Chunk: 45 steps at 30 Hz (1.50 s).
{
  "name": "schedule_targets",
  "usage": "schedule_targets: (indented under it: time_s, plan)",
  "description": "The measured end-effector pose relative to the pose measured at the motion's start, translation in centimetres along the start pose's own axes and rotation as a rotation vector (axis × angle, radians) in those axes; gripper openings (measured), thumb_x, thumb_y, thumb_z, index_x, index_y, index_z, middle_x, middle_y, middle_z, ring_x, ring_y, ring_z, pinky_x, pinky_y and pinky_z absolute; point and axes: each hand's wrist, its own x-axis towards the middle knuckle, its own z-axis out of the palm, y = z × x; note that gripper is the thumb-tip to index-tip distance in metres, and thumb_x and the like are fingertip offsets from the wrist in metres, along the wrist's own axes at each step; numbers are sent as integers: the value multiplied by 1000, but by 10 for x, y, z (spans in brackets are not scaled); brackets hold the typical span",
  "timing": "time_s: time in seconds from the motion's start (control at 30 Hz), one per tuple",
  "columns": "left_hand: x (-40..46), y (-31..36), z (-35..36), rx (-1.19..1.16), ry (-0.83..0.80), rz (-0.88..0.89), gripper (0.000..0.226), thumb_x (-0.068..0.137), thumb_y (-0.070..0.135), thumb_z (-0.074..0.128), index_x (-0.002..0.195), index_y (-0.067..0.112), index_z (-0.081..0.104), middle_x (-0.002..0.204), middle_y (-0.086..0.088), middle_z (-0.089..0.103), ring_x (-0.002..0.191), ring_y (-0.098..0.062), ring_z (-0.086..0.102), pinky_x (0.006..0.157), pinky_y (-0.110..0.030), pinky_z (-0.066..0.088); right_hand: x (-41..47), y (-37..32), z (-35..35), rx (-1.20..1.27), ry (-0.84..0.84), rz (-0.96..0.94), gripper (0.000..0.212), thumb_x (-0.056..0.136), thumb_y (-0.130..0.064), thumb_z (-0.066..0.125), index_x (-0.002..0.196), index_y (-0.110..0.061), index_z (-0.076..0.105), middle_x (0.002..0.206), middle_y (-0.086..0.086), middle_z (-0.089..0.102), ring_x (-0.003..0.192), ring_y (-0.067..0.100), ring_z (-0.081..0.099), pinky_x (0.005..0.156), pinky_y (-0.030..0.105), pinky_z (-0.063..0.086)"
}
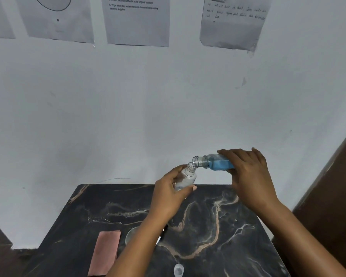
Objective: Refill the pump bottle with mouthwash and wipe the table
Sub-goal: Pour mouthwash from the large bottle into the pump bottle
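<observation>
One cap [178,270], one cloth [106,252], two uncapped bottles [216,162].

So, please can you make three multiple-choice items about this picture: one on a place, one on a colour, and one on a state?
1. Where does the pink cloth lie?
A. on the near left part of the table
B. under the right hand
C. on the wall

2. What colour is the liquid in the tilted bottle?
A. red
B. blue
C. yellow

3. How is the mouth of the mouthwash bottle?
A. closed with a cap
B. closed with a pump
C. open, with no cap

Answers:
1. A: the cloth lies flat on the dark marble table, left of the left forearm.
2. B: blue liquid shows through the clear mouthwash bottle, which the right hand holds nearly on its side.
3. C: the bare threaded neck points at the open neck of the small clear bottle, which the left hand holds.
</observation>
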Motion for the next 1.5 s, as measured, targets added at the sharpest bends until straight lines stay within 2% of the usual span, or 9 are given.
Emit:
schedule_targets:
  time_s: [0.13,0.27,0.43,0.7,0.9,1.13,1.4,1.5]
  plan:
    - [1,2,-1,-5,-6,1,51,72,23,85,106,55,62,95,27,70,91,1,67,83,-24,58,2,0,0,-8,3,-8,55,72,8,74,119,-18,67,107,3,69,95,34,63,106,53,36]
    - [1,1,-1,-14,-5,4,51,72,22,85,110,49,64,96,23,71,91,0,67,85,-28,58,3,0,0,-15,8,-19,54,71,8,74,119,-17,67,107,3,69,95,34,63,106,53,36]
    - [-1,3,-3,-20,-6,13,57,73,23,84,97,68,58,96,30,69,92,3,67,82,-18,56,4,0,1,-22,16,-34,55,71,9,74,119,-17,67,107,4,70,95,34,64,105,54,37]
    - [0,2,1,-52,-2,-9,56,72,25,84,102,66,59,100,17,72,95,-4,68,85,-25,57,5,1,2,-49,36,-49,55,70,9,76,118,-15,68,106,5,70,94,35,64,104,55,38]
    - [-1,5,2,-83,-12,-8,62,74,20,84,95,71,56,97,31,68,89,1,68,74,-8,51,5,2,0,-62,57,-61,56,68,10,76,117,-14,69,104,5,70,92,36,65,102,56,39]
    - [-1,5,1,-82,-4,-15,56,74,22,84,98,65,59,98,21,72,92,-1,69,78,-12,53,6,2,0,-65,53,-65,56,68,9,77,118,-15,68,105,4,70,93,35,64,103,55,38]
    - [-1,5,-2,-81,-3,-10,62,74,22,84,95,72,56,98,33,68,94,2,67,77,-8,51,7,0,-1,-72,54,-73,55,69,10,76,117,-14,69,105,5,70,93,35,65,103,55,39]
    - [-2,5,-2,-75,0,-12,62,74,23,84,94,73,55,98,30,69,94,2,67,76,-7,50,7,-1,-2,-73,55,-78,55,68,11,76,117,-13,68,105,5,70,93,35,64,103,56,39]
